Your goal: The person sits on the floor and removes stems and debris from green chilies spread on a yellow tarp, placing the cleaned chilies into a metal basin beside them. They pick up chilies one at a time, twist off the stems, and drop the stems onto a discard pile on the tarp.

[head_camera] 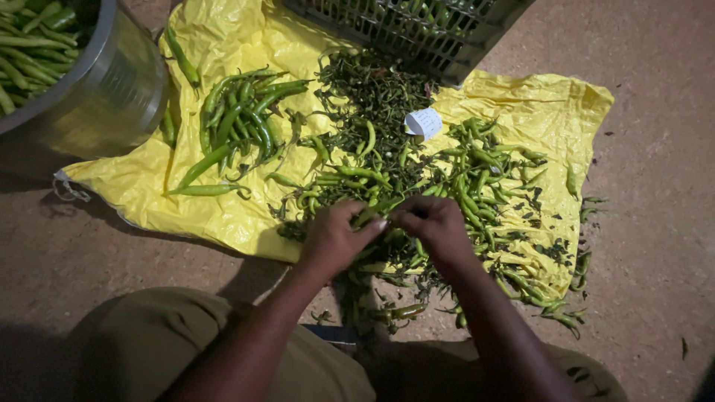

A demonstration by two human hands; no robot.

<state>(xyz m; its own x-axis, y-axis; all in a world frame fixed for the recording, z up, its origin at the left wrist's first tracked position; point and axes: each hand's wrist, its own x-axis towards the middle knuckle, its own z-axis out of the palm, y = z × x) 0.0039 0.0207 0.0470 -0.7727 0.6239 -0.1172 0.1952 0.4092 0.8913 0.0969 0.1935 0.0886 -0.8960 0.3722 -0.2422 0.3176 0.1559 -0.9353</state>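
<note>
My left hand [333, 240] and my right hand [436, 227] meet over a heap of green chillies [462, 179] spread on a yellow plastic sheet [223, 216]. Both hands pinch the same green chilli [378, 214] between their fingertips. A separate small pile of longer green chillies [238, 119] lies to the left on the sheet. A mound of dark plucked stems [372, 89] sits behind my hands.
A metal tub [112, 89] full of green chillies stands at the top left. A dark plastic crate [417, 30] rests at the top edge of the sheet. A small white paper slip [423, 123] lies among the chillies. Bare floor [655, 260] surrounds the sheet.
</note>
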